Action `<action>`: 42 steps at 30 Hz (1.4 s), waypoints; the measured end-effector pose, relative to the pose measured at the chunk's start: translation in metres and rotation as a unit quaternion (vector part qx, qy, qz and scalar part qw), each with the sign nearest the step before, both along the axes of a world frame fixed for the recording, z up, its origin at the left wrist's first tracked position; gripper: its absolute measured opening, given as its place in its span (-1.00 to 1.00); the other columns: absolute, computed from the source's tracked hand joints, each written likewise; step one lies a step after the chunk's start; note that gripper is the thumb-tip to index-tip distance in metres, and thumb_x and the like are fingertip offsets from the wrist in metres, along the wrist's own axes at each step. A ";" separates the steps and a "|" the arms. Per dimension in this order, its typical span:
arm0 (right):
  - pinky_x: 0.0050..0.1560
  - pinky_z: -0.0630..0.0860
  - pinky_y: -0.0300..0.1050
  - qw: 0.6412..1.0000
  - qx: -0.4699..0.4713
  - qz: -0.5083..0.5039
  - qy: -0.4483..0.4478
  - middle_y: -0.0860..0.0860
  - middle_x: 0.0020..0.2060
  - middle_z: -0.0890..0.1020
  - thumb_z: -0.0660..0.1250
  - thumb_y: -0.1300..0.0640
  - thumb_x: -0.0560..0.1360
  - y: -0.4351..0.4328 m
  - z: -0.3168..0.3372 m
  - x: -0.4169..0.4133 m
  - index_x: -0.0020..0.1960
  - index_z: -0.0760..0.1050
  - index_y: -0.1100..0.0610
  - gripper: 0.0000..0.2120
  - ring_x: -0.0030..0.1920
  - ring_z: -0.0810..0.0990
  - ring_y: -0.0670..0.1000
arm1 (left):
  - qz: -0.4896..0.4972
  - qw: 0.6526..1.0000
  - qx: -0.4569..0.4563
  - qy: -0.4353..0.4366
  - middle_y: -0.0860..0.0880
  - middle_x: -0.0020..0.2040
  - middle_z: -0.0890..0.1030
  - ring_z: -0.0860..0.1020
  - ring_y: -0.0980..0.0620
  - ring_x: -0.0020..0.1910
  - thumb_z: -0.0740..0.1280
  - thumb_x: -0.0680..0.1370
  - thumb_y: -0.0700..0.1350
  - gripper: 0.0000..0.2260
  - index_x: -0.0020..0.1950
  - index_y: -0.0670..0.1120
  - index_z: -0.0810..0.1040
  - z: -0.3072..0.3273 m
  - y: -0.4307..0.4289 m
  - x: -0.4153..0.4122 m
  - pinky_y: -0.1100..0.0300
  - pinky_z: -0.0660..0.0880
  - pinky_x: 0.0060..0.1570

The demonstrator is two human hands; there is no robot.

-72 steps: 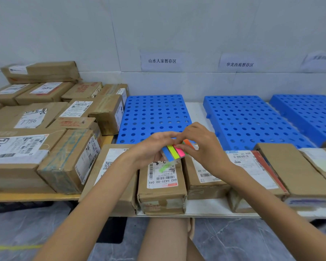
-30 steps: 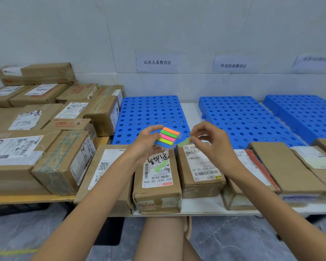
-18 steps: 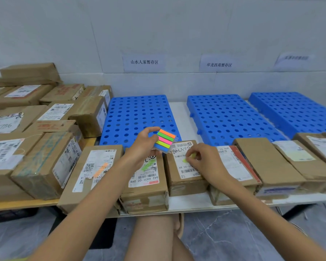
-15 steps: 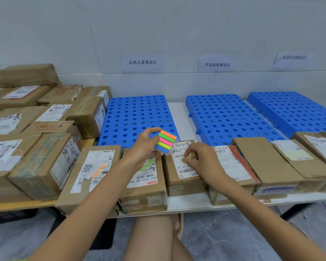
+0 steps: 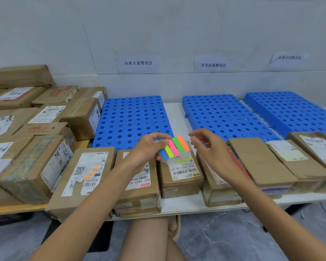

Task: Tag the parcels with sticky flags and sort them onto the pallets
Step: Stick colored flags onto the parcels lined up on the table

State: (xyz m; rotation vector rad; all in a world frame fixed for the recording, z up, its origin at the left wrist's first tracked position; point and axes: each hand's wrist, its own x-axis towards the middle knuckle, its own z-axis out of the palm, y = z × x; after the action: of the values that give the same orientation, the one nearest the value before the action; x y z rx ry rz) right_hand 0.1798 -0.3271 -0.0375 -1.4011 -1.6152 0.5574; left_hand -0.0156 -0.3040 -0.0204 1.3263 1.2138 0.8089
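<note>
Pallets took up most of the surface (image 5: 183, 203): the left pallet (image 5: 132, 119), the middle pallet (image 5: 226, 117) and the right pallet (image 5: 294, 112) lay side by side against the wall. None carried a parcel, so sorting appeared not to have begun. Beside them on the left sat a heap of parcels (image 5: 36, 129), on which no flag could be made out. Along the near edge ran a row of parcels, and tagging looked only partly done. The first parcel (image 5: 83, 187) bore an orange flag (image 5: 91, 173) on its label and the third parcel (image 5: 181, 183) a yellow flag (image 5: 183, 160), while the label of the second parcel (image 5: 139, 193) was mostly hidden under the left wrist. The plain parcel (image 5: 260, 162) further right showed no flag. Above the row, the left hand (image 5: 147, 149) pinched the pad of flags (image 5: 174, 147) by one end. Its coloured strips pointed toward the right hand (image 5: 209, 147), which hovered just beside it, fingers loosely curled around nothing visible.
</note>
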 end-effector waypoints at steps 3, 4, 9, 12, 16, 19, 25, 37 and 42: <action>-0.13 0.50 -0.34 0.996 -0.015 0.079 0.029 -0.04 -0.15 0.59 0.32 0.14 0.53 -0.003 0.009 0.002 0.17 0.52 0.03 -0.78 -0.20 0.58 -0.13 | -0.015 1.000 0.024 0.008 -0.19 -0.08 0.67 0.56 -0.05 -0.18 0.31 0.57 -0.08 -0.91 -0.03 -0.01 0.62 0.002 -0.001 0.011 0.08 0.51 -0.17; -0.14 0.50 -0.33 0.996 -0.013 0.088 0.029 -0.03 -0.18 0.58 0.33 0.17 0.52 -0.002 0.010 0.004 0.17 0.52 0.05 -0.77 -0.23 0.57 -0.12 | -0.017 0.999 0.028 0.007 -0.21 -0.05 0.67 0.53 -0.10 -0.16 0.32 0.56 -0.07 -0.90 -0.03 -0.01 0.63 0.004 -0.001 0.014 0.10 0.50 -0.19; -0.08 0.54 -0.23 0.996 0.005 0.072 0.060 -0.03 -0.25 0.55 0.36 0.25 0.49 0.004 0.014 0.014 0.09 0.60 0.11 -0.80 -0.26 0.50 -0.13 | -0.022 0.998 0.052 0.013 -0.13 -0.02 0.68 0.55 -0.13 -0.10 0.28 0.58 -0.02 -0.84 0.01 0.00 0.64 0.014 0.002 0.024 0.13 0.48 -0.17; -0.11 0.51 -0.30 0.997 0.045 0.057 0.002 -0.04 -0.17 0.58 0.37 0.19 0.49 0.006 0.016 0.016 0.08 0.61 0.06 -0.82 -0.23 0.51 -0.15 | -0.016 0.998 0.054 -0.001 -0.10 -0.02 0.69 0.60 -0.07 -0.04 0.26 0.59 -0.03 -0.84 0.01 0.02 0.64 0.016 0.002 0.028 0.01 0.47 0.00; -0.10 0.49 -0.31 0.995 0.070 0.054 -0.034 -0.02 -0.14 0.58 0.37 0.18 0.49 0.009 0.017 0.016 0.08 0.59 0.06 -0.82 -0.16 0.52 -0.13 | -0.004 0.998 0.054 -0.011 -0.08 -0.03 0.69 0.60 -0.02 -0.06 0.26 0.59 -0.03 -0.85 0.00 0.04 0.64 0.014 0.003 0.029 0.01 0.47 0.01; -0.06 0.48 -0.29 0.992 0.099 0.053 -0.066 -0.06 -0.12 0.58 0.38 0.16 0.48 0.012 0.016 0.017 0.09 0.60 0.07 -0.82 -0.13 0.53 -0.12 | -0.003 0.999 0.051 -0.014 -0.07 -0.01 0.69 0.61 0.00 -0.04 0.26 0.58 -0.03 -0.84 0.03 0.03 0.64 0.012 0.004 0.030 0.00 0.48 0.05; 0.05 0.41 -0.22 0.972 0.178 0.032 -0.152 -0.01 -0.05 0.58 0.39 0.15 0.48 0.014 0.010 0.021 0.07 0.60 0.11 -0.82 0.02 0.51 -0.04 | 0.004 0.998 0.058 -0.012 -0.07 -0.03 0.69 0.61 -0.02 -0.05 0.26 0.59 -0.04 -0.85 0.00 0.05 0.64 0.009 0.005 0.032 -0.10 0.50 0.11; -0.11 0.34 -0.39 0.970 0.187 0.046 -0.150 -0.05 -0.27 0.52 0.45 0.28 0.39 0.016 0.015 0.041 -0.18 0.56 0.17 -0.92 -0.19 0.39 -0.14 | -0.074 0.997 0.019 0.008 -0.04 -0.06 0.66 0.59 0.07 -0.12 0.26 0.60 -0.10 -0.82 0.11 0.03 0.62 0.010 0.010 0.053 0.19 0.55 -0.11; -0.12 0.35 -0.43 0.965 0.192 0.074 -0.161 -0.11 -0.30 0.51 0.45 0.28 0.38 0.016 0.013 0.050 -0.17 0.59 0.21 -0.94 -0.22 0.39 -0.16 | -0.109 0.993 -0.017 0.037 0.04 -0.14 0.66 0.59 0.12 -0.18 0.30 0.56 0.01 -0.87 -0.01 0.10 0.64 0.012 0.011 0.067 0.26 0.52 -0.16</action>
State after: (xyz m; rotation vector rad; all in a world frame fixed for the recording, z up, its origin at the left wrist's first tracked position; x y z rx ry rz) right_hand 0.2294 -0.3110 -0.0245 -1.1238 -1.9738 0.0857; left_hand 0.0510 -0.2930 -0.0081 1.4419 1.1125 0.5860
